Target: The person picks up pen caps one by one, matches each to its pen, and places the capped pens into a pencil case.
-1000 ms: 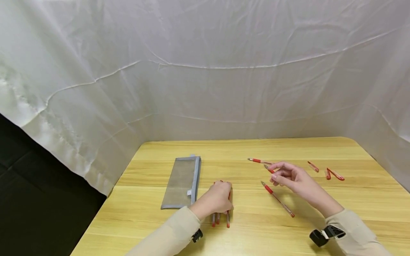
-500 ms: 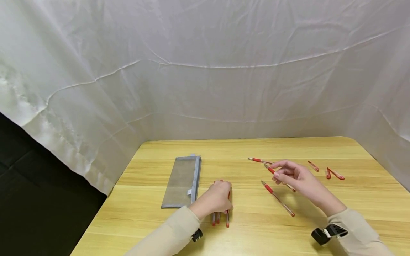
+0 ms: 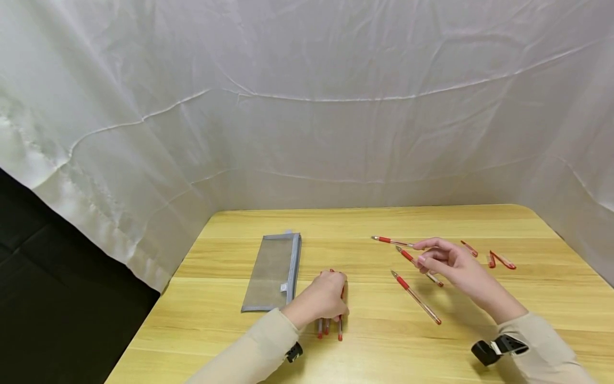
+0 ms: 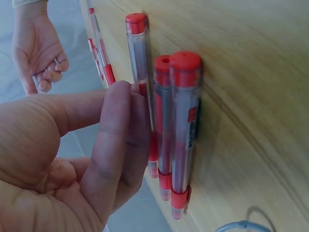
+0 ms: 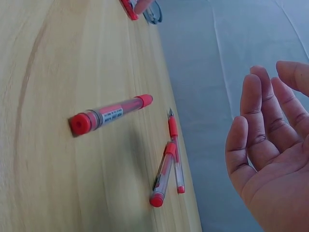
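On the table, my left hand (image 3: 318, 298) pinches one of three red capped gel pens (image 4: 139, 53) that lie side by side under it. The other two capped pens (image 4: 185, 111) lie right beside its fingers. My right hand (image 3: 451, 266) hovers with relaxed fingers over an uncapped red gel pen (image 3: 406, 255), holding nothing. Another uncapped pen (image 3: 416, 297) lies nearer, below that hand. A third uncapped pen (image 3: 390, 241) lies farther back, its rear end close to the fingertips. Three loose red clear pen caps (image 3: 469, 248) lie to the right of this hand.
A grey mesh zip pouch (image 3: 268, 272) lies flat, left of my left hand. The wooden table (image 3: 379, 357) has a pale cloth curtain (image 3: 307, 133) behind it and at its sides. Dark cloth (image 3: 57, 298) shows at the lower left.
My right hand has drawn to the right, its fingers off the middle uncapped pen, which now shows more of its length. The left hand stays almost still.
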Available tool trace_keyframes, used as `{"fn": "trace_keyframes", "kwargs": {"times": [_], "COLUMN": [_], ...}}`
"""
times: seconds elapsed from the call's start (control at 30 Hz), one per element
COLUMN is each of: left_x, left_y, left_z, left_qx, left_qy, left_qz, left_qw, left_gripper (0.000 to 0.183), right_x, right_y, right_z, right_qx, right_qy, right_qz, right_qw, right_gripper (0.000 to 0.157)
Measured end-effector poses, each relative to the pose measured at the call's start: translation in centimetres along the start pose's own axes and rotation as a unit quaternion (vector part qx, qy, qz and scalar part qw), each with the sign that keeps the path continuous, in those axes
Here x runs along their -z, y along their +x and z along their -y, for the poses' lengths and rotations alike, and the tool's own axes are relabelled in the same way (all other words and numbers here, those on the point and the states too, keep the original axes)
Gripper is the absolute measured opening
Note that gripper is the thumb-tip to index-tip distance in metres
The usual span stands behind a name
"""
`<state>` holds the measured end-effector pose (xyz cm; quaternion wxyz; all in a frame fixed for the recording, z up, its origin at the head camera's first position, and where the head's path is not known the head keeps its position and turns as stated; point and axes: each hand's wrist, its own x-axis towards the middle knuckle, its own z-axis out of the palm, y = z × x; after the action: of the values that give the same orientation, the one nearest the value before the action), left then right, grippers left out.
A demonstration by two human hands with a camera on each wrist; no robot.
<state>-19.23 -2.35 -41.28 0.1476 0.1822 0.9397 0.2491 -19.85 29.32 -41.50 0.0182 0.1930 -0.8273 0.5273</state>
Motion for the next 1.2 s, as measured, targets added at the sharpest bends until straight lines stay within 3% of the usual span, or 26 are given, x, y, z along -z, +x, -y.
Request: {"fn": "trace_keyframes", "kwargs": {"times": [0.2,0.37,0.47,0.7,0.87,1.03,1.2], "left_x": [0.1,0.3,0.4,0.3,-0.3,-1.2,-2.0], "left_y": [0.1,0.0,-0.1,-0.1,0.3,0.7,1.2], "left_z": [0.0,-0.3,-0.5,-1.5,-2.1,-2.8,-3.6], "left_qx": [0.001,0.001,-0.003,-0.021,-0.031,-0.033,-0.027], "left_qy": [-0.006,-0.009,-0.012,-0.021,-0.034,-0.046,-0.063], "left_qz": [0.003,-0.001,-0.003,0.004,0.011,0.017,0.021], "left_qw": [1.0000,1.0000,0.9999,0.9995,0.9989,0.9983,0.9974], "left_gripper": [0.030,0.068,0.074,0.067,0.064,0.064,0.064], "right_x": [0.4,1.0,1.4,2.7,3.9,5.8,7.7], "right_y": [0.0,-0.2,-0.4,-0.7,-0.7,-0.9,-1.3], "right_z": [-0.2,-0.5,-0.7,-1.5,-2.4,-3.5,-4.3], "right_qx": [0.005,0.004,-0.006,-0.021,-0.001,0.014,-0.011], "right_qy": [0.003,-0.004,-0.012,-0.022,-0.010,0.006,-0.006], "right_qz": [-0.007,-0.014,-0.020,-0.027,-0.034,-0.049,-0.071], "right_qw": [1.000,1.000,1.000,0.999,0.999,0.999,0.997], "right_gripper": [0.026,0.026,0.027,0.028,0.027,0.035,0.035]}}
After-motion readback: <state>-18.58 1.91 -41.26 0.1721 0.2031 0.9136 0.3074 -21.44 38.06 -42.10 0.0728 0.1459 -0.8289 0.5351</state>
